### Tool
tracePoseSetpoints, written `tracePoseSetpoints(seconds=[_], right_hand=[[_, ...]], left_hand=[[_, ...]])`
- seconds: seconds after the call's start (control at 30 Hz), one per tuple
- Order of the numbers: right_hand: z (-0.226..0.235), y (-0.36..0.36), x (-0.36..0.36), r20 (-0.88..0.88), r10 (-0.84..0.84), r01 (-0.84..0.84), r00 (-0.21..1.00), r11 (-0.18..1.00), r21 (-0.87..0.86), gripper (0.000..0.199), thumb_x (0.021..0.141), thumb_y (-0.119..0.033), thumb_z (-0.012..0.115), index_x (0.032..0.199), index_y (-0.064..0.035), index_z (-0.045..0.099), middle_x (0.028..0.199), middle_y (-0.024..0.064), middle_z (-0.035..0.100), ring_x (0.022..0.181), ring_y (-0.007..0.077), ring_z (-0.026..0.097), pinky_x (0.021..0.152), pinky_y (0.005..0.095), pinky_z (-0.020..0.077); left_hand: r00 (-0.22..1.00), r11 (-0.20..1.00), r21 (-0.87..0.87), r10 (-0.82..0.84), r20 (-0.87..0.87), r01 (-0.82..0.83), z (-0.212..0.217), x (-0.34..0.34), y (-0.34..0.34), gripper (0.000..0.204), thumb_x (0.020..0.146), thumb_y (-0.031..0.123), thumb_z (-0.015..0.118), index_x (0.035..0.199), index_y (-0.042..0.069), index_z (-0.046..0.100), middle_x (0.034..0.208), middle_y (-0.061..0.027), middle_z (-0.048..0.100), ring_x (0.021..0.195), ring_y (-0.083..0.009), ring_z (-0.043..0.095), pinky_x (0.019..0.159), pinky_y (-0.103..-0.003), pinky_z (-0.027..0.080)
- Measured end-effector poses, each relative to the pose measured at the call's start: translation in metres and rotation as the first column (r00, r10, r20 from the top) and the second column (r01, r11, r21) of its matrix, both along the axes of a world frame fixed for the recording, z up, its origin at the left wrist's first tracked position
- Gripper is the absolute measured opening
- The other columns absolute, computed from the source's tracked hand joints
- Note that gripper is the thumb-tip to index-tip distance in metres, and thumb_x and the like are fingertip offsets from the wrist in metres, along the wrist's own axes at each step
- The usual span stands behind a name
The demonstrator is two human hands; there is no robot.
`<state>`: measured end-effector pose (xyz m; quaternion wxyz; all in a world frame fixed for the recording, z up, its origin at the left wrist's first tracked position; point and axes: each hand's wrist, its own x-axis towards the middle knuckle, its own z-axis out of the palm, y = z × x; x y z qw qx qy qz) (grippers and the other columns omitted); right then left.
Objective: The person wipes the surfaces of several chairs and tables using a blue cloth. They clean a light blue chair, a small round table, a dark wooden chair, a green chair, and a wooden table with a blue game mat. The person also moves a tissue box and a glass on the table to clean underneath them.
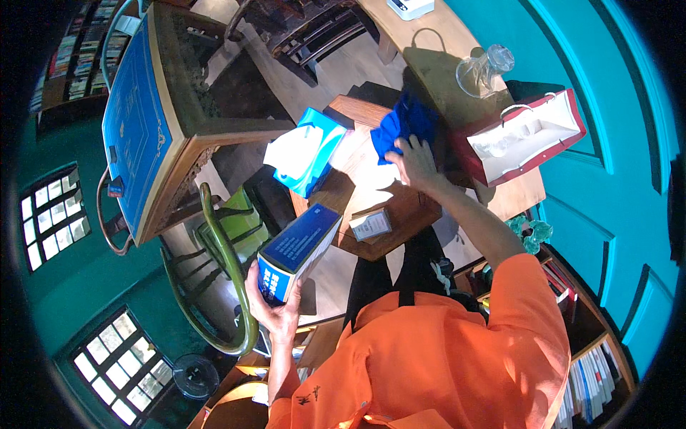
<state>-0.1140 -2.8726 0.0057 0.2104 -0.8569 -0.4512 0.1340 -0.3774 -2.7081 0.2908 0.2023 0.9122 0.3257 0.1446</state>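
Note:
My left hand [275, 309] grips a long blue box [296, 250] by its near end and holds it out to the left of a small wooden table [404, 214]. My right hand [414, 163] reaches forward and presses on a bright blue cloth [404, 123] at the table's far side. On the table lie a teal and white tissue pack [307, 150] at the left and a small flat card-like packet [370, 225] near the front edge.
A red and white paper bag [529, 139] and a clear glass flask [484, 69] rest on a long wooden bench at the right. A blue-topped wooden table [139, 118], green metal chair [229, 272] and dark chair [307, 32] stand around. Bookshelves [593, 372] sit lower right.

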Motion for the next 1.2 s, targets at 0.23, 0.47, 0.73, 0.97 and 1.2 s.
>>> tracePoseSetpoints(seconds=[0.23,0.47,0.73,0.97,1.2], right_hand=[[0.007,0.06,-0.053,-0.168,0.309,-0.328,0.936,0.94,-0.095,0.028,0.075,-0.016,0.061,0.102,-0.0163,0.068,0.12,0.0125,0.051,0.108,0.0333,0.047,0.078,0.0461,0.0433],[-0.002,0.065,-0.052,0.052,0.285,-0.284,0.957,0.959,-0.018,0.02,0.074,-0.014,0.06,0.09,-0.0235,0.068,0.097,0.0083,0.051,0.092,0.0279,0.051,0.068,0.0422,0.0451],[0.002,-0.016,-0.003,0.136,-0.091,0.083,0.987,0.995,0.064,0.02,0.083,-0.018,0.056,0.098,-0.02,0.069,0.105,0.0115,0.051,0.099,0.0315,0.049,0.076,0.0486,0.0411],[0.011,-0.086,-0.125,0.016,-0.19,0.19,0.982,0.981,-0.025,0.023,0.085,-0.019,0.057,0.106,-0.0179,0.067,0.109,0.0151,0.052,0.098,0.0338,0.051,0.074,0.0508,0.0419],[-0.012,-0.054,-0.073,0.177,-0.416,0.382,0.892,0.903,0.197,0.023,0.082,-0.014,0.061,0.103,-0.0181,0.067,0.103,0.0152,0.053,0.092,0.0371,0.053,0.074,0.0486,0.0442]], left_hand=[[0.998,1.0,-0.02,0.014,-0.057,-0.015,-0.002,-0.021,0.0,0.079,0.066,0.015,0.086,0.133,0.004,0.046,0.115,-0.0173,0.058,0.101,-0.0313,0.059,0.09,-0.04,0.046],[0.998,0.998,-0.035,-0.046,-0.031,0.044,-0.006,-0.001,-0.001,0.076,0.065,0.012,0.085,0.13,0.004,0.048,0.113,-0.0181,0.058,0.098,-0.0311,0.059,0.088,-0.039,0.047],[0.955,0.956,-0.043,-0.287,0.073,0.291,-0.051,0.061,-0.003,0.076,0.063,0.009,0.083,0.131,0.004,0.05,0.112,-0.0181,0.059,0.098,-0.0303,0.06,0.087,-0.038,0.049],[0.908,0.909,-0.022,-0.414,0.065,0.416,-0.095,0.113,-0.009,0.074,0.062,0.006,0.082,0.129,0.003,0.051,0.119,-0.0183,0.058,0.102,-0.0338,0.057,0.092,-0.042,0.046],[0.899,0.896,-0.068,-0.438,0.025,0.439,-0.112,0.137,-0.017,0.074,0.063,0.007,0.08,0.13,0.004,0.05,0.114,-0.0191,0.059,0.104,-0.0347,0.056,0.094,-0.042,0.045]])
